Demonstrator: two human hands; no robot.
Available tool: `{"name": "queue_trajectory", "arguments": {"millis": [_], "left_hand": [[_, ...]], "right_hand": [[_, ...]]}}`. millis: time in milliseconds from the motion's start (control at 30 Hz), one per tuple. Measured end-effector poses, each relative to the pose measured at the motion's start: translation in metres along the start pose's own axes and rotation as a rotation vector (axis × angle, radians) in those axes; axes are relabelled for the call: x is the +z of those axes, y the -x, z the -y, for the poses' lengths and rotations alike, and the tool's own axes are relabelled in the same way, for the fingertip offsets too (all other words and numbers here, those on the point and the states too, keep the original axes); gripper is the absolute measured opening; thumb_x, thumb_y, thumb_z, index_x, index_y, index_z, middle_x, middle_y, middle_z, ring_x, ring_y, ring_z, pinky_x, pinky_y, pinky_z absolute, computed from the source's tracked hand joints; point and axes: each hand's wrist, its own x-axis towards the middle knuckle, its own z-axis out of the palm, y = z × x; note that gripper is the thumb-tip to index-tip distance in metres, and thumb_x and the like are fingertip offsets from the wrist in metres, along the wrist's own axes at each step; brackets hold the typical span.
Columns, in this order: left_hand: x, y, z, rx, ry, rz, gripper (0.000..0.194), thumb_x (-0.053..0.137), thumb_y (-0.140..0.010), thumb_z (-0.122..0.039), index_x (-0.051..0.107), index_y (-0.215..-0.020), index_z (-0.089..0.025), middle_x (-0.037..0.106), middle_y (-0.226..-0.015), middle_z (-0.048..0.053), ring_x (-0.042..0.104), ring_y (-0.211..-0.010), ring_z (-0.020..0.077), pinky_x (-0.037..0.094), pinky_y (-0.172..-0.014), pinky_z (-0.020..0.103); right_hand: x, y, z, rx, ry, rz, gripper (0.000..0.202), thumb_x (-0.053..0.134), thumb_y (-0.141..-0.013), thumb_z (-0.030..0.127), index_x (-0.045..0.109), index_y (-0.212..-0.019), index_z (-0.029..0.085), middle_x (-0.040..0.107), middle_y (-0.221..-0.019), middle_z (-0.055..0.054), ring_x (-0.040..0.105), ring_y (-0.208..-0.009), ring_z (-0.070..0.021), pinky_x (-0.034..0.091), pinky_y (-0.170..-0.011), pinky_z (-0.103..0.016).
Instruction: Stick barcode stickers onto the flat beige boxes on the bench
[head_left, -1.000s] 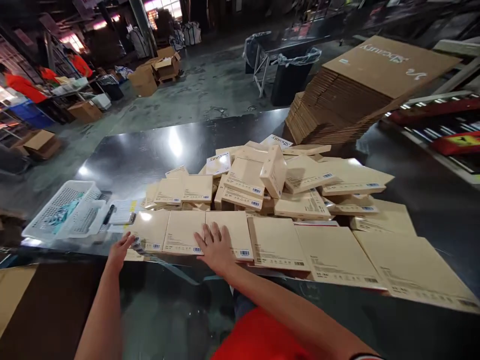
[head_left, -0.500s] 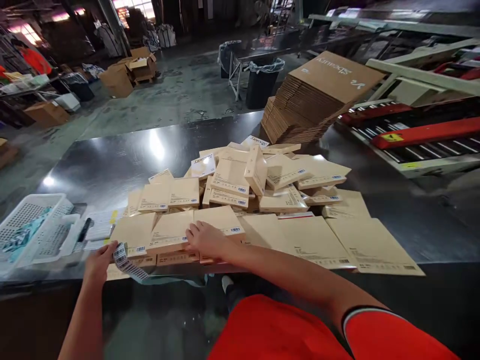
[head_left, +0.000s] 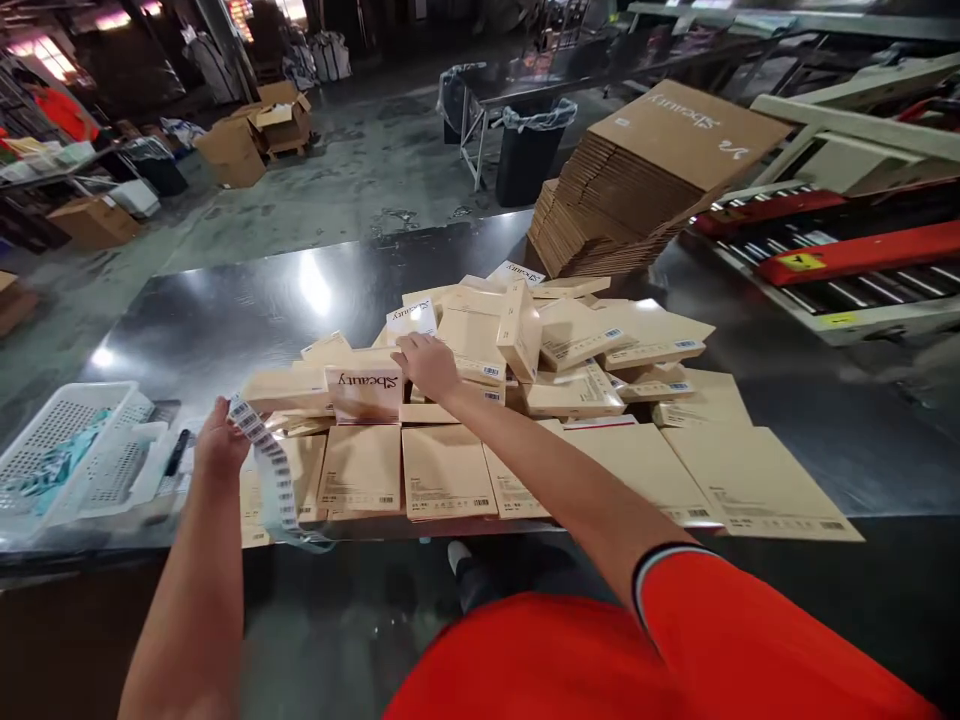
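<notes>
My left hand is closed on a curling strip of barcode labels, whose tail hangs over the table's front edge. It is beside the left end of a cream box that is tilted up. Next to that box, another cream box tilts up and shows its Sbeauty lettering. My right hand is closed at this box's upper right corner, the fingertips partly hidden. Behind my right hand rises a heap of cream boxes. Flat cream boxes line the front edge.
White plastic baskets with teal scraps stand on the left, beside a black marker. Stacked flattened cartons lean at the back right of the dark table. A roller conveyor lies to the right; a bin stands beyond.
Both hands have moved up toward the heap. Boxes from the front row are now tilted against it, baring flat boxes underneath. The label strip has risen with my left hand.
</notes>
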Motion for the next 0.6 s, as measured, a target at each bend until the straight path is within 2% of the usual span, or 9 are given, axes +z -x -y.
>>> {"name": "queue_trajectory", "arguments": {"millis": [67,133,200,233,300,400,467,533,600], "left_hand": [[0.007,-0.007,0.004,0.015,0.035,-0.033,0.037,0.028,-0.097,-0.041,0.056,-0.102,-0.017,0.064,-0.103,0.004,0.065,-0.089,0.0168,0.056,-0.079,0.037],[0.008,-0.007,0.012,0.028,0.03,-0.045,0.029,0.037,-0.094,-0.04,0.056,-0.101,-0.02,0.064,-0.102,0.002,0.065,-0.088,0.0165,0.056,-0.078,0.037],[0.005,-0.001,0.022,0.035,-0.015,-0.031,0.026,0.051,-0.086,-0.041,0.058,-0.1,-0.021,0.065,-0.099,0.002,0.065,-0.087,0.0173,0.057,-0.075,0.036],[0.002,0.002,0.026,0.038,-0.052,-0.017,0.028,0.057,-0.081,-0.042,0.06,-0.099,-0.021,0.065,-0.097,0.002,0.065,-0.087,0.018,0.056,-0.073,0.035],[-0.002,0.006,0.032,0.037,-0.157,0.032,0.036,0.069,-0.07,-0.043,0.064,-0.097,-0.019,0.067,-0.093,0.004,0.065,-0.086,0.02,0.055,-0.069,0.033],[-0.001,0.005,0.037,0.047,-0.34,0.132,0.036,0.078,-0.058,-0.043,0.07,-0.08,-0.015,0.07,-0.091,0.009,0.064,-0.089,0.025,0.052,-0.07,0.033],[0.004,0.004,0.039,0.084,-0.442,0.184,0.031,0.077,-0.057,-0.044,0.07,-0.067,-0.015,0.071,-0.095,0.011,0.062,-0.097,0.0292,0.05,-0.078,0.036],[0.009,0.003,0.044,0.137,-0.53,0.222,0.028,0.075,-0.058,-0.044,0.068,-0.06,-0.017,0.07,-0.105,0.011,0.058,-0.109,0.032,0.047,-0.089,0.038],[0.014,0.004,0.05,0.183,-0.611,0.266,0.024,0.074,-0.06,-0.041,0.067,-0.057,-0.019,0.067,-0.117,0.01,0.053,-0.118,0.0329,0.041,-0.098,0.038]], "right_hand": [[0.004,0.02,0.002,-0.029,-0.037,-0.093,0.044,0.024,-0.1,0.034,0.049,-0.128,0.01,0.052,-0.129,-0.019,0.045,-0.117,-0.0296,0.036,-0.096,-0.044],[0.018,0.049,0.006,-0.19,-0.053,-0.107,0.043,0.037,-0.096,0.04,0.049,-0.13,0.016,0.047,-0.136,-0.016,0.041,-0.122,-0.0314,0.03,-0.101,-0.049],[0.038,0.07,0.008,-0.334,-0.002,-0.049,0.043,0.045,-0.093,0.032,0.045,-0.135,0.021,0.043,-0.142,-0.014,0.036,-0.128,-0.0325,0.026,-0.104,-0.054],[0.048,0.073,0.007,-0.335,0.034,-0.031,0.043,0.044,-0.093,0.025,0.045,-0.135,0.023,0.041,-0.144,-0.013,0.035,-0.13,-0.0321,0.026,-0.104,-0.056],[0.063,0.062,-0.001,-0.301,0.093,-0.004,0.043,0.038,-0.093,0.016,0.045,-0.134,0.024,0.04,-0.147,-0.011,0.035,-0.132,-0.0299,0.027,-0.105,-0.056],[0.069,0.016,-0.019,-0.243,0.129,0.011,0.04,0.037,-0.09,0.01,0.054,-0.125,0.021,0.044,-0.145,-0.009,0.036,-0.133,-0.0271,0.027,-0.108,-0.054],[0.068,-0.012,-0.026,-0.151,0.15,-0.002,0.042,0.037,-0.087,0.005,0.055,-0.123,0.014,0.045,-0.142,-0.016,0.037,-0.132,-0.0316,0.026,-0.106,-0.06],[0.072,-0.026,-0.024,-0.073,0.165,-0.025,0.046,0.037,-0.085,0.003,0.05,-0.129,0.01,0.039,-0.145,-0.021,0.033,-0.134,-0.0365,0.021,-0.104,-0.068],[0.083,-0.024,-0.015,-0.116,0.153,-0.017,0.051,0.042,-0.086,0.007,0.044,-0.136,0.017,0.032,-0.151,-0.016,0.024,-0.139,-0.0366,0.016,-0.105,-0.071]]}}
